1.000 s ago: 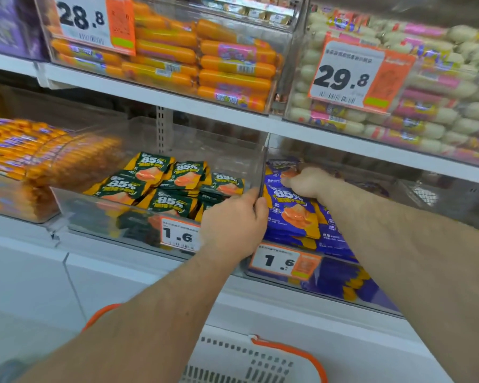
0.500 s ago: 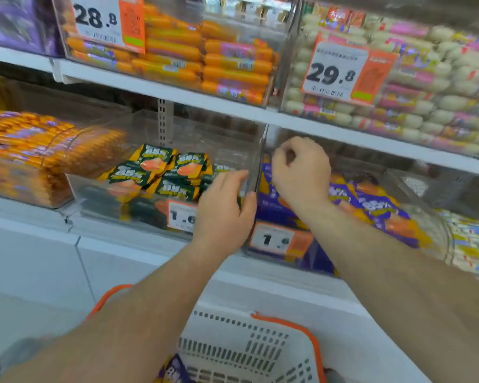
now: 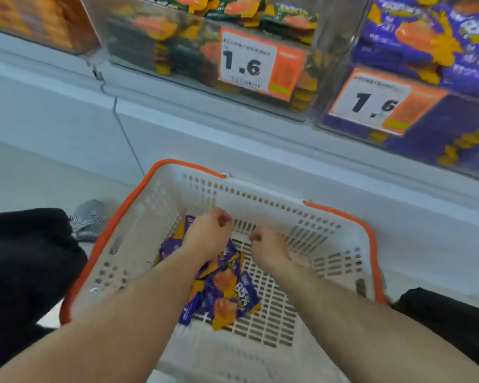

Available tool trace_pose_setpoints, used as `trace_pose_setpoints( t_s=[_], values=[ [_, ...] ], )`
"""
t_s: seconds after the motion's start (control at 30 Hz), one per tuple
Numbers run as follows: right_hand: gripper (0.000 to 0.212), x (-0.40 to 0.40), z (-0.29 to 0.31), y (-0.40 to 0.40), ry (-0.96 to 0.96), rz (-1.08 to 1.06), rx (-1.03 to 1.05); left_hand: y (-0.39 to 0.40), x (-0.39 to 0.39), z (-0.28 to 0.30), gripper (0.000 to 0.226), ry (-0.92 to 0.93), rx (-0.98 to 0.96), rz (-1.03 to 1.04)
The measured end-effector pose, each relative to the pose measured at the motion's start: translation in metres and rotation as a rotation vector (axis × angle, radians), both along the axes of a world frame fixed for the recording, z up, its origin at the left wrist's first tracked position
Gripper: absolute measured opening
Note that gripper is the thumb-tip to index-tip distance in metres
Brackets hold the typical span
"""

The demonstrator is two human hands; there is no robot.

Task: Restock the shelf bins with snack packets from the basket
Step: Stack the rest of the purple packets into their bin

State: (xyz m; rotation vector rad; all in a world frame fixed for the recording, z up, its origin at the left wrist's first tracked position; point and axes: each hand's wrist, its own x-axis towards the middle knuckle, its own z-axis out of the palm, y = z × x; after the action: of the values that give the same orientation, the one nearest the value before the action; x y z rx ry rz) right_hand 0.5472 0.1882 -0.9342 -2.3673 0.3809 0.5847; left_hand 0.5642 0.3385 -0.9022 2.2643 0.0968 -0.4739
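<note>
Purple foil snack packets (image 3: 227, 294) lie in a loose heap on the floor of the white basket (image 3: 138, 225), below the left hand (image 3: 206, 236), whose fingers curl inward; whether they pinch anything I cannot tell. Just beside it the right hand (image 3: 268, 248) hovers with fingers curled, apparently holding nothing. Such packets look light, soft and crinkly, probably slippery, so gathering several by their flat middles should work. Up right, the purple-packet bin (image 3: 329, 117) waits.
</note>
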Motion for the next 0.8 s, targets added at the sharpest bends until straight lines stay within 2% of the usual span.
trace_pose_setpoints(
  t_s=[0.07,0.13,0.17,0.27,0.33,0.4,0.53,0.63,0.73,0.8],
  values=[
    [0.023,-0.017,-0.036,0.001,0.255,-0.041,0.010,0.003,0.000,-0.017,0.016,0.068,0.010,0.003],
    [0.012,-0.035,-0.059,0.002,0.382,-0.050,-0.031,0.003,0.001,-0.030,0.021,0.119,0.005,0.015],
    [0.014,-0.044,-0.067,0.003,0.414,-0.070,-0.073,0.003,0.001,-0.036,0.022,0.134,0.004,0.018],
    [0.071,-0.069,-0.079,0.009,0.456,-0.181,-0.195,0.005,0.001,-0.048,0.020,0.164,-0.001,0.025],
    [0.106,-0.076,-0.084,0.017,0.453,-0.149,-0.322,0.004,0.001,-0.053,0.017,0.194,-0.008,0.034],
    [0.117,-0.077,-0.092,0.027,0.429,-0.072,-0.407,0.004,0.001,-0.056,0.015,0.210,-0.016,0.042],
    [0.118,-0.074,-0.107,0.036,0.418,-0.023,-0.465,0.005,0.000,-0.063,0.016,0.223,-0.012,0.053],
    [0.108,-0.074,-0.114,0.035,0.429,-0.066,-0.461,0.008,-0.002,-0.066,0.019,0.236,-0.004,0.066],
    [0.085,-0.073,-0.112,0.028,0.395,-0.215,-0.281,0.008,-0.003,-0.065,0.020,0.255,-0.001,0.060],
    [0.054,-0.069,-0.104,0.018,0.363,-0.289,-0.150,0.006,-0.005,-0.062,0.018,0.269,0.003,0.029]
  ],
)
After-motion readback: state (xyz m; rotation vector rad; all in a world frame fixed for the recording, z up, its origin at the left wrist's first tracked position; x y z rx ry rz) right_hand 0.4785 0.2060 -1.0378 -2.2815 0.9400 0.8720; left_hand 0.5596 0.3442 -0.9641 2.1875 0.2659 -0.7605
